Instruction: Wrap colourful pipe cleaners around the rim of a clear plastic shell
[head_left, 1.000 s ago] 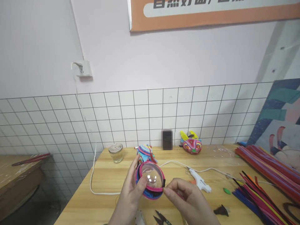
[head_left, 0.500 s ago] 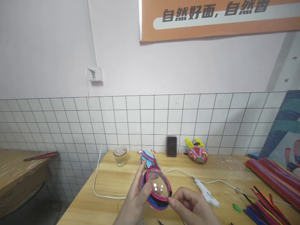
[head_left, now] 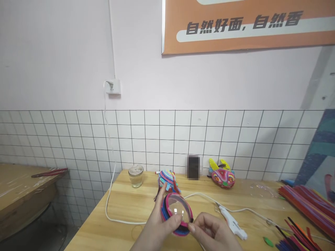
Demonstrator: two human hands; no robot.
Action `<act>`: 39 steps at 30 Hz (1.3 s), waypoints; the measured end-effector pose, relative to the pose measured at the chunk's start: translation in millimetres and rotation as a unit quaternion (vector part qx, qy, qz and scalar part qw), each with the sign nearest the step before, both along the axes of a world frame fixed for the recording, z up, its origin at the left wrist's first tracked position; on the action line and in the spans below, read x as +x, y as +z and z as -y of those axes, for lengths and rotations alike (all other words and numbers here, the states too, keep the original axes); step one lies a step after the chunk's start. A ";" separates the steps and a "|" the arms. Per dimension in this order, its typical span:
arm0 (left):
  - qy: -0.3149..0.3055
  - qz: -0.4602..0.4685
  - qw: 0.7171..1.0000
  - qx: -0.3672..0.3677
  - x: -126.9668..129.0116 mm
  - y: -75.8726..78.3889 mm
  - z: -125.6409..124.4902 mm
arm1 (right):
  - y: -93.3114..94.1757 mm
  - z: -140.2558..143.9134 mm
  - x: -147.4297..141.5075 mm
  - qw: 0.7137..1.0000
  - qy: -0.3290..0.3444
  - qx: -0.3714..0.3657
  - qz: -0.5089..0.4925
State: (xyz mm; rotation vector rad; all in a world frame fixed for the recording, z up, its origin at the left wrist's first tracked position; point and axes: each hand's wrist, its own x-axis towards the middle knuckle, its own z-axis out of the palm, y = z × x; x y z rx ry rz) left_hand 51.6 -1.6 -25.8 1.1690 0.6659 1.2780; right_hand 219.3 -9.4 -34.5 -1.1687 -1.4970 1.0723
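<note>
A clear round plastic shell (head_left: 175, 206), its rim wrapped in pink, black and blue pipe cleaners, is between my hands above the table. My left hand (head_left: 161, 223) grips its left side, thumb over the front and index finger stretched behind. With thumb and fingers pinched, my right hand (head_left: 209, 230) works at the lower right of the rim, on a black-and-pink pipe cleaner (head_left: 191, 221). Just beyond the shell lies a striped, multicoloured pipe-cleaner figure (head_left: 168, 178). A white glue gun (head_left: 232, 223) rests to the right of my right hand.
A glass cup (head_left: 136, 177) stands at the back left. A pipe-cleaner animal with yellow ears (head_left: 222, 176) sits near the wall, beside a blurred dark rectangle (head_left: 194, 167). Bundled pipe cleaners (head_left: 309, 200) lie at right. The white cord (head_left: 125, 222) crosses the table.
My left thumb has slid toward the lower front of the shell, and the shell has turned slightly. My right hand keeps its pinch on the rim. The whole view has shifted a little.
</note>
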 end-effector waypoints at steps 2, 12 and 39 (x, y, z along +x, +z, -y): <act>-0.010 0.002 1.000 -0.013 -1.2 -0.4 0.1 | 1.5 1.8 -1.4 1.000 -0.002 -0.004 -0.009; -0.122 0.014 0.990 -0.072 -12.5 -14.1 -4.8 | 7.8 6.6 -7.3 0.997 -0.006 -0.032 -0.071; -0.144 0.095 0.982 -0.077 -10.3 -20.4 -10.1 | -19.0 -7.6 0.4 0.997 -0.018 -0.026 -0.070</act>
